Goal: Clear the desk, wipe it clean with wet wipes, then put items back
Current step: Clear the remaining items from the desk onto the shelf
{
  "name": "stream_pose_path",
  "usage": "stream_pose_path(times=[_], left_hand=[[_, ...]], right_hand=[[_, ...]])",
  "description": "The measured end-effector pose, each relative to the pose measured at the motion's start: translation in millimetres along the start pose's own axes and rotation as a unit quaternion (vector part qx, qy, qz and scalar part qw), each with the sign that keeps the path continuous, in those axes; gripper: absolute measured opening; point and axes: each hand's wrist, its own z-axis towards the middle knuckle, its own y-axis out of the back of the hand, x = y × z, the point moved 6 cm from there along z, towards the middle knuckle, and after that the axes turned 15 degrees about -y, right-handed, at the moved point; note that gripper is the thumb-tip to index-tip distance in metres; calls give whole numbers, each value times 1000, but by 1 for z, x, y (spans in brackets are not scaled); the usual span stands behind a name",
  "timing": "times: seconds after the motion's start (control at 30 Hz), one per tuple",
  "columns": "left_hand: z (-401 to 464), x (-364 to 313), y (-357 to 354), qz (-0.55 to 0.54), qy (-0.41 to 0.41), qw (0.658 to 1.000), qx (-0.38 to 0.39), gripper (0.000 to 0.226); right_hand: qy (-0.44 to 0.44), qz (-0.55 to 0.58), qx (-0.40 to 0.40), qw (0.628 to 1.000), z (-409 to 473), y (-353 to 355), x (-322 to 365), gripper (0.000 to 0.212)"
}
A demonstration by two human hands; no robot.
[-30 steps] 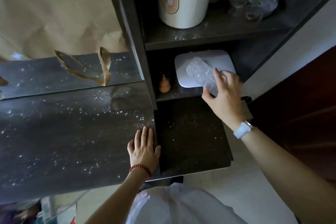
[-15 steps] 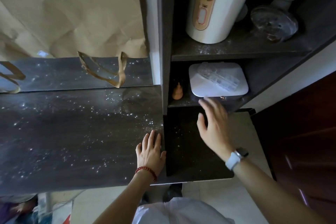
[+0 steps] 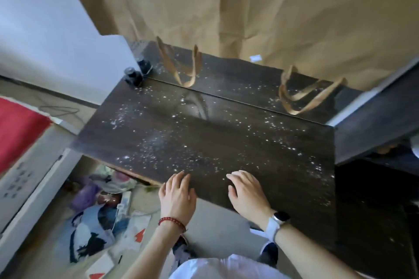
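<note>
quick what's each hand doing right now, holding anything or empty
Left hand: open, empty, fingers resting on the front edge of the desk.
Right hand: open, empty, palm down on the desk.

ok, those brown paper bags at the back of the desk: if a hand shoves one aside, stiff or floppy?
Probably floppy. The brown paper bags show creases and buckled panels, so a push would likely crumple the wall before the bag slides. The flat handle loops droop limp onto the desk, suggesting thin paper. Weight can't be judged; the contents are hidden.
</note>
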Motion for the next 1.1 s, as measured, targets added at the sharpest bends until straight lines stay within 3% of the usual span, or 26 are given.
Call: stream_pose_path(times=[0.17,0.33,0.5,0.73,0.87,0.97,1.1], left_hand=[[-1,133,73,-3,62,998,-10,42],[23,207,119,-6,91,995,-40,43],[73,243,127,-5,90,996,-3,54],[146,280,116,40,75,995,59,66],[157,301,101,102,77,990,61,64],[153,308,90,104,94,987,75,65],[152,309,88,96,96,987,90,65]], right_hand=[[44,21,37,998,31,-43,134,41],[85,13,74,994,70,-65,222,38],[87,-2,72,994,142,-63,276,43],[65,-43,9,997,268,-52,332,53],[111,-106,-41,987,318,-57,357,58],[102,-150,-35,983,347,-71,365,65],[98,-152,-45,982,356,-83,372,49]])
